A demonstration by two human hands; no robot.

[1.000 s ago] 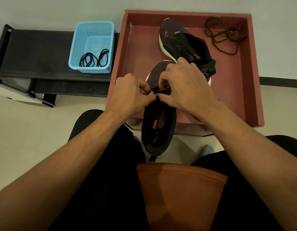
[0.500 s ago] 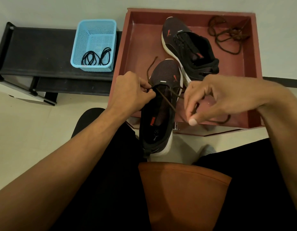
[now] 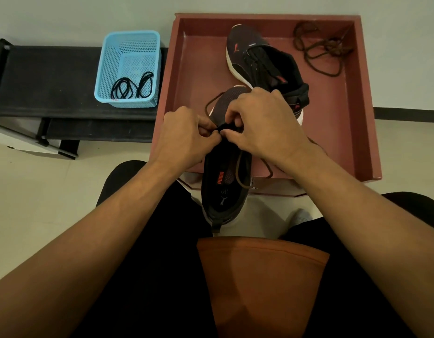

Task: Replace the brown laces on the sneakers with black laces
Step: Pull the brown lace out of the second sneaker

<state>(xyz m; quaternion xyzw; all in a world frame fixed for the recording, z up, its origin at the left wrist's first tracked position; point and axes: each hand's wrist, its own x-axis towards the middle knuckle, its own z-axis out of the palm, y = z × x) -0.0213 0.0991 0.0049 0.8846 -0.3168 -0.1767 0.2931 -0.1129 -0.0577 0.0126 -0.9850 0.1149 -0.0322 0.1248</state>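
Nearest, the held sneaker is lying heel-near over the lap, keeping its eyelets reachable. The left hand is pinching its eyelet edge steady while the right hand, fingers curled together, is clamping the brown lace. Farther, the apparently relaced sneaker and a discarded lace are occupying the tray. Black laces are waiting in the basket, far left.

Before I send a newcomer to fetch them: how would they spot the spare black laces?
Left of the red-brown tray, a black bench holds a light-blue mesh basket. The black laces lie coiled inside, at its near end; the tray's loose lace is brown.
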